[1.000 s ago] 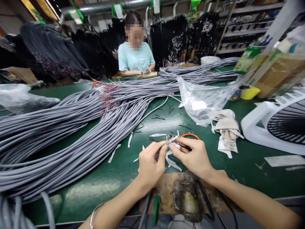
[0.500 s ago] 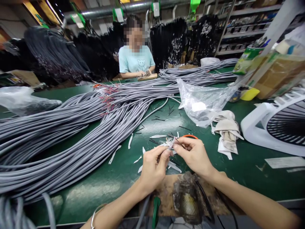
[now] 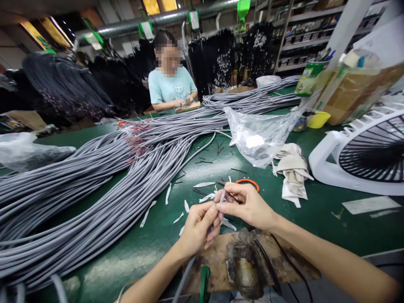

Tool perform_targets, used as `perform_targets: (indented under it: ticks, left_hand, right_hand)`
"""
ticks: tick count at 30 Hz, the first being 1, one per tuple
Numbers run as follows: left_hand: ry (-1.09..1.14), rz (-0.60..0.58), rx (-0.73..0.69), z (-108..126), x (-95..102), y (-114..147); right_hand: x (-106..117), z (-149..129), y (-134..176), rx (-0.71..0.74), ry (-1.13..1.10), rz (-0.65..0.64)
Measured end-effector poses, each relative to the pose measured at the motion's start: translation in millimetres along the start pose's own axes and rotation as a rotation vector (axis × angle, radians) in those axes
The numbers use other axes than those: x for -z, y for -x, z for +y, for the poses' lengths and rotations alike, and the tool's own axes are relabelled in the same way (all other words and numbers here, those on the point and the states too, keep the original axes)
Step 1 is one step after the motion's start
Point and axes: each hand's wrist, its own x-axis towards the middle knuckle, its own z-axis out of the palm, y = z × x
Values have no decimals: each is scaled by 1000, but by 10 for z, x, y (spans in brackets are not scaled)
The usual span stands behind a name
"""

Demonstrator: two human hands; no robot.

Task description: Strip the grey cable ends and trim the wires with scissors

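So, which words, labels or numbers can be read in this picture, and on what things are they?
None can be read.
Green can: printing, too blurred.
Hanging tags: too small.
Shirt: a bear drawing, no letters that I can see.
Cardboard box: no legible text.

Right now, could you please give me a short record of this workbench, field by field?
Left hand: pinches the end of a grey cable, grip shut.
Right hand: fingers at that same cable end, grip shut.
Table: green, strewn with white scraps.
Left side: heap of grey cables.
Right side: plastic bag, cloth, white fan.
Far side: a person working.
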Motion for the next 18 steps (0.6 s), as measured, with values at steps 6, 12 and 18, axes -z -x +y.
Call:
perform_targets:
  ticks: [6, 12, 18]
  left_hand:
    - [231, -81, 10, 17, -38, -14]
    - [135, 12, -92, 14, -65, -62]
    - [-782, 265, -515, 16, -50, 2]
  right_hand:
    - [-68, 66, -23, -68, -107, 211]
    - [-163, 50, 23, -156, -377, 219]
    - [-193, 113, -28, -213, -362, 327]
